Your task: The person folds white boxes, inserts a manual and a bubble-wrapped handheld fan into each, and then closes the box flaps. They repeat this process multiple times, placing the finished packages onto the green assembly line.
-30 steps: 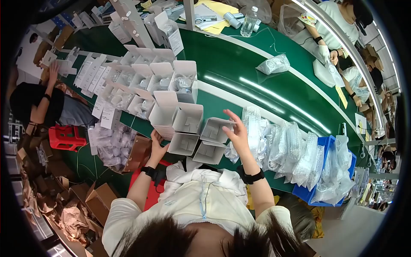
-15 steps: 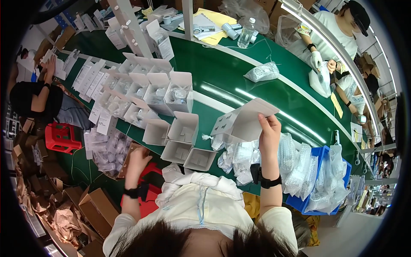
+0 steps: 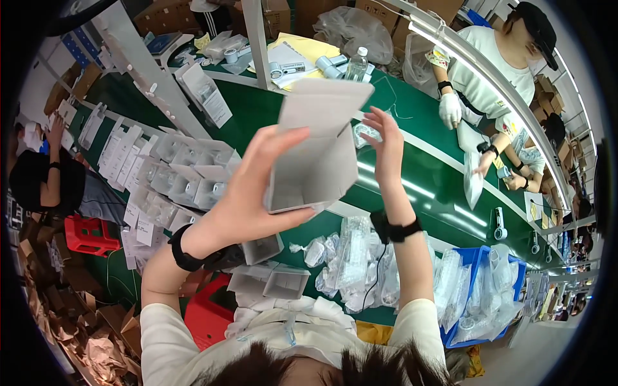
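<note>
An open white cardboard box, its lid flap raised, is held up over the workbench. My left hand grips its left side, fingers along the upper edge and thumb beneath. Beside the box's right side, my right hand is raised with its fingers apart and nothing in them. Below the held box, a white box with no contents visible stands beside others at the bench's near edge. Several clear bubble-wrapped packages lie right of these. To the left are rows of open white boxes with bagged items inside.
A blue bin with bagged packages stands at the right. A bottle and papers lie across the green bench. A metal post rises there. One co-worker handles a bag; red stools stand near me.
The white box has been lifted up and leftward off the bench. My left hand has come up from the near edge and taken hold of it, while my right hand has let go of its flap.
</note>
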`<state>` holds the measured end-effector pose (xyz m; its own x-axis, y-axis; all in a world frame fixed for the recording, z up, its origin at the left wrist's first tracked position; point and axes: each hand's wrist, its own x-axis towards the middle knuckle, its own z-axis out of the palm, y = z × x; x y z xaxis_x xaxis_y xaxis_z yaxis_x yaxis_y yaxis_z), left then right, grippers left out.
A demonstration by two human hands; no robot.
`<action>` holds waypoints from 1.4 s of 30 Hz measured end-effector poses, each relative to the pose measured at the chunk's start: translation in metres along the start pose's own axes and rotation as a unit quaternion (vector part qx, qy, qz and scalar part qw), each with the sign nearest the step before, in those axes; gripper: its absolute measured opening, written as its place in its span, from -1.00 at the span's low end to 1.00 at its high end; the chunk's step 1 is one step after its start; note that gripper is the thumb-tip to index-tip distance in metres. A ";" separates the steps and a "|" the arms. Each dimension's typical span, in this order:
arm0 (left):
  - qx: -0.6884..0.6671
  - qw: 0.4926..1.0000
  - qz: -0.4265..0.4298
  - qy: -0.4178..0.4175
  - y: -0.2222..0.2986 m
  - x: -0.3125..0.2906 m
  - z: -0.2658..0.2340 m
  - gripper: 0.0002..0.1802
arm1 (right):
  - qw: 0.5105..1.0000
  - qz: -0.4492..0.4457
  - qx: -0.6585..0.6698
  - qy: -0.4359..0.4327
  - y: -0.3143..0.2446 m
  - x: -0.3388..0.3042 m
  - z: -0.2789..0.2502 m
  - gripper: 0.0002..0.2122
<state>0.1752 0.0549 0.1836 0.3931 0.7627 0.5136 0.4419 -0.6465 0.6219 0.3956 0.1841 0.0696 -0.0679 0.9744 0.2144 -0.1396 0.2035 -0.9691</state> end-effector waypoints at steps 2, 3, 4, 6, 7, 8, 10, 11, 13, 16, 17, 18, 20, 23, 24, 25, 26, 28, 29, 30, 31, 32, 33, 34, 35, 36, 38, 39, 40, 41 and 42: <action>0.004 0.999 0.014 0.033 -0.008 0.002 0.004 -0.07 | 0.865 -0.092 -0.486 0.080 0.080 0.047 -0.050 -0.58; -0.067 0.995 -0.036 0.069 -0.012 0.000 0.007 -0.08 | 0.720 -0.146 -0.670 0.107 0.120 0.063 -0.066 -0.58; -0.138 0.981 -0.084 0.103 -0.016 -0.002 0.012 -0.08 | 0.719 -0.148 -0.670 0.114 0.159 0.071 -0.086 -0.58; -0.202 0.959 -0.141 0.142 -0.033 -0.004 0.016 -0.08 | 0.747 -0.034 -0.663 -0.030 0.214 0.082 -0.097 -0.59; -0.177 0.965 -0.139 0.138 -0.043 -0.005 0.018 -0.07 | 0.746 -0.032 -0.664 -0.035 0.224 0.088 -0.100 -0.59; -0.140 0.971 -0.140 0.135 -0.046 -0.010 0.016 -0.06 | 0.783 0.000 -0.621 -0.048 0.216 0.092 -0.086 -0.61; -0.106 0.975 -0.145 0.131 -0.052 -0.016 0.014 -0.06 | 0.838 0.073 -0.536 -0.069 0.190 0.088 -0.068 -0.63; -0.103 0.974 -0.156 0.128 -0.055 -0.017 0.015 -0.03 | 0.837 0.074 -0.538 -0.073 0.185 0.081 -0.069 -0.63; -0.102 0.972 -0.174 0.118 -0.060 -0.018 0.020 0.02 | 0.749 0.036 -0.632 -0.197 0.177 0.060 -0.078 -0.62; -0.166 0.955 -0.226 0.096 -0.067 -0.013 0.028 0.00 | 0.716 0.056 -0.659 -0.224 0.174 0.061 -0.084 -0.61; -0.195 0.944 -0.251 0.084 -0.067 -0.012 0.031 -0.01 | 0.736 0.092 -0.643 -0.191 0.173 0.064 -0.083 -0.60; -0.196 0.945 -0.249 0.083 -0.068 -0.011 0.033 -0.01 | 0.755 0.127 -0.624 -0.157 0.173 0.069 -0.080 -0.58; -0.091 0.977 -0.187 0.055 -0.068 -0.009 0.035 -0.03 | 0.771 0.139 -0.617 -0.075 0.186 0.077 -0.071 -0.51; -0.037 0.987 -0.150 0.032 -0.067 -0.010 0.042 -0.06 | 0.788 0.162 -0.588 0.082 0.207 0.090 -0.059 -0.32; -0.039 0.988 -0.145 0.022 -0.065 -0.011 0.046 -0.07 | 0.788 0.226 -0.567 0.083 0.209 0.098 -0.056 -0.23; -0.042 0.989 -0.139 0.012 -0.063 -0.012 0.049 -0.08 | 0.784 0.289 -0.543 0.084 0.211 0.105 -0.054 -0.12; -0.036 0.989 -0.140 0.014 -0.062 -0.014 0.052 -0.08 | 0.777 0.351 -0.517 0.082 0.212 0.109 -0.048 -0.01; -0.039 0.988 -0.146 -0.014 -0.060 -0.019 0.058 -0.09 | 0.780 0.351 -0.512 0.075 0.214 0.114 -0.035 -0.02; -0.041 0.988 -0.149 -0.028 -0.059 -0.021 0.061 -0.10 | 0.781 0.354 -0.510 0.072 0.215 0.117 -0.028 -0.04; -0.035 0.988 -0.152 -0.024 -0.058 -0.023 0.064 -0.10 | 0.780 0.357 -0.509 0.068 0.215 0.119 -0.021 -0.05; -0.056 0.984 -0.162 -0.045 -0.055 -0.022 0.069 -0.10 | 0.780 0.359 -0.508 0.074 0.223 0.118 -0.031 -0.05; -0.077 0.980 -0.172 -0.066 -0.051 -0.022 0.073 -0.10 | 0.806 0.336 -0.480 0.084 0.232 0.116 -0.043 -0.06; -0.096 0.974 -0.186 -0.085 -0.048 -0.022 0.076 -0.11 | 0.831 0.311 -0.452 0.088 0.234 0.112 -0.048 -0.08; -0.100 0.974 -0.183 -0.089 -0.046 -0.021 0.080 -0.11 | 0.854 0.286 -0.423 0.096 0.236 0.107 -0.056 -0.09; -0.107 0.972 -0.180 -0.104 -0.043 -0.020 0.083 -0.11 | 0.851 0.290 -0.425 0.104 0.235 0.099 -0.070 -0.09; -0.104 0.971 -0.189 -0.102 -0.041 -0.024 0.083 -0.12 | 0.909 0.297 -0.266 0.120 0.211 0.091 -0.060 -0.13; -0.103 0.969 -0.203 -0.100 -0.035 -0.031 0.084 -0.12 | 0.940 0.297 0.070 0.151 0.170 0.066 -0.050 -0.22; -0.107 0.969 -0.200 -0.099 -0.030 -0.031 0.086 -0.11 | 0.939 0.267 0.160 0.147 0.164 0.056 -0.069 -0.31; -0.118 0.969 -0.190 -0.106 -0.026 -0.028 0.089 -0.11 | 0.930 0.227 0.246 0.153 0.153 0.042 -0.100 -0.40; -0.114 0.969 -0.197 -0.098 -0.022 -0.032 0.088 -0.11 | 0.913 0.230 0.308 0.137 0.125 0.026 -0.100 -0.48; -0.112 0.968 -0.205 -0.091 -0.021 -0.039 0.086 -0.11 | 0.892 0.234 0.368 0.116 0.082 0.011 -0.094 -0.55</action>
<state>0.2200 0.0370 0.1002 0.3653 0.9259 0.0965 0.4131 -0.2541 0.8745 0.4761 0.2201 -0.0186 -0.0942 0.9472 -0.3066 -0.7670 -0.2654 -0.5842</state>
